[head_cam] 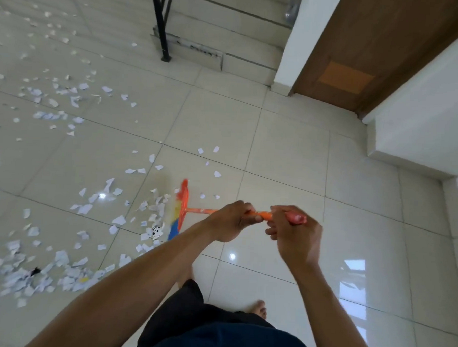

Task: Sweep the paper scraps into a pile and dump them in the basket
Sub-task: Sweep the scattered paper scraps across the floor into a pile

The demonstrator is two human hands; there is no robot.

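Sweeping was only partly done: scraps [21, 277] lay thickest at lower left, many more were scattered over the floor [276, 154], and no basket showed. The left hand [232, 222] and right hand [294, 235] both gripped the broom [181, 210] handle, fingers curled round it
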